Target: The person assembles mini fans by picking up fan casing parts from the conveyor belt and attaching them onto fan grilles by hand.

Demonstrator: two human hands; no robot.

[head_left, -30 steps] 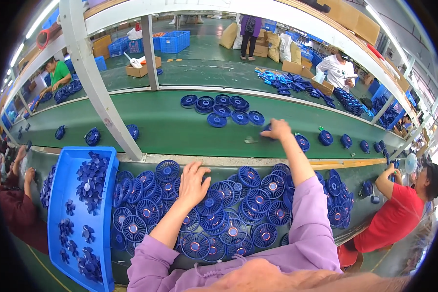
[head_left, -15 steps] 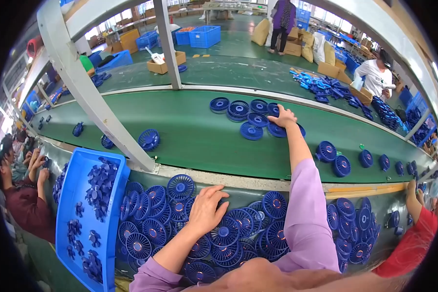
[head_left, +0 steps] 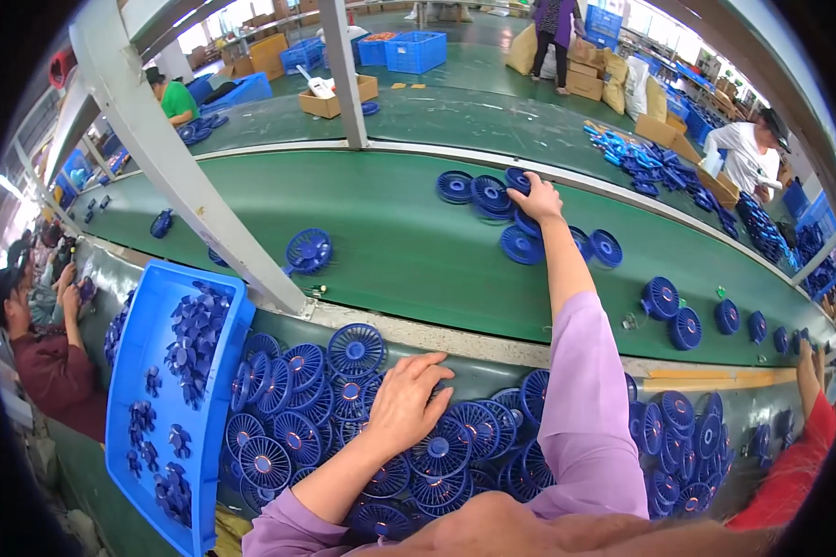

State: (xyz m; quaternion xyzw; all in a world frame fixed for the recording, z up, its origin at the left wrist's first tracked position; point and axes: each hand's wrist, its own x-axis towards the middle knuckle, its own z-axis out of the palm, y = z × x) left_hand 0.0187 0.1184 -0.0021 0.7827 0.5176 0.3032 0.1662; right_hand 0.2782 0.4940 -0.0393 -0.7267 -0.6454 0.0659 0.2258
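Green belt (head_left: 409, 278): R hand (head_left: 537, 199) curled at fan (head_left: 515, 174), grip unclear. L hand (head_left: 406, 401) loosely spread, pile (head_left: 438, 447) under. Prob. step: fan handling; needs finger clearance.

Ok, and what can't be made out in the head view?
Head view: whether the right hand grips the blue fan guard or only touches it, hidden by that hand.
Head view: anything under the left hand; its back faces the camera.
Head view: part of a blue fan piece, behind the grey post.
Head view: some piled fan guards, covered by the purple sleeve.
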